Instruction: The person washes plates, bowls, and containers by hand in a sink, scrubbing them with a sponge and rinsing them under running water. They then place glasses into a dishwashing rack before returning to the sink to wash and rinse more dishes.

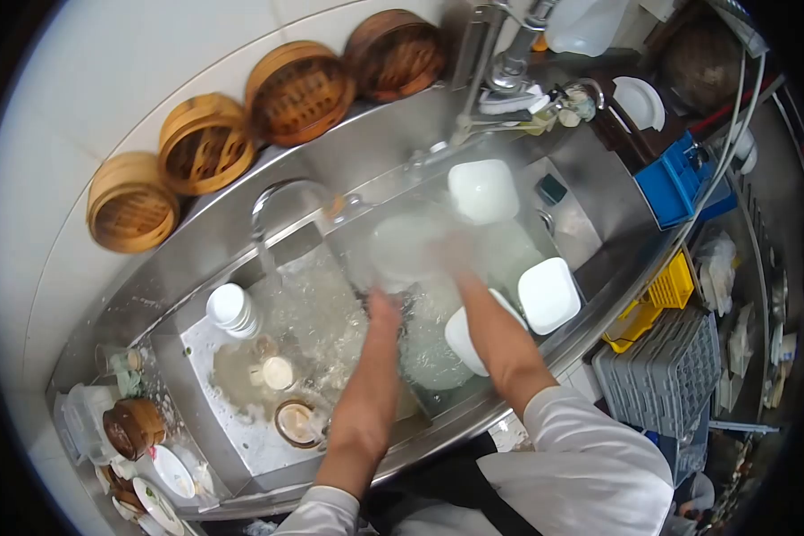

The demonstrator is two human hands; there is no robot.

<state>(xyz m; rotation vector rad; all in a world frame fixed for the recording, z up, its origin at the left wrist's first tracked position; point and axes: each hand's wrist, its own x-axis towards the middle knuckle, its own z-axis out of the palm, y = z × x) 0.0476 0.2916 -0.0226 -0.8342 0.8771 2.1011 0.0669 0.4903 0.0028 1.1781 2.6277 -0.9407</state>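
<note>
My right hand (454, 252) is smeared by motion over the water of the right sink basin. Just left of it shows a blurred whitish dish (404, 248); I cannot make out whether the hand grips it. My left hand (384, 308) reaches over the divider between the basins, its fingers hidden in splashing water. Close to my right forearm, a white bowl (464, 344) lies tilted in the water. A white square bowl (549, 296) rests by the front edge, and another white bowl (483, 191) is at the back.
A running faucet (272, 192) pours into the left basin, where stacked white cups (232, 310) and a round brown-rimmed dish (297, 423) sit. Bamboo steamers (299, 93) lean along the wall. Plates (172, 471) lie at the left end; grey racks (661, 371) stand at right.
</note>
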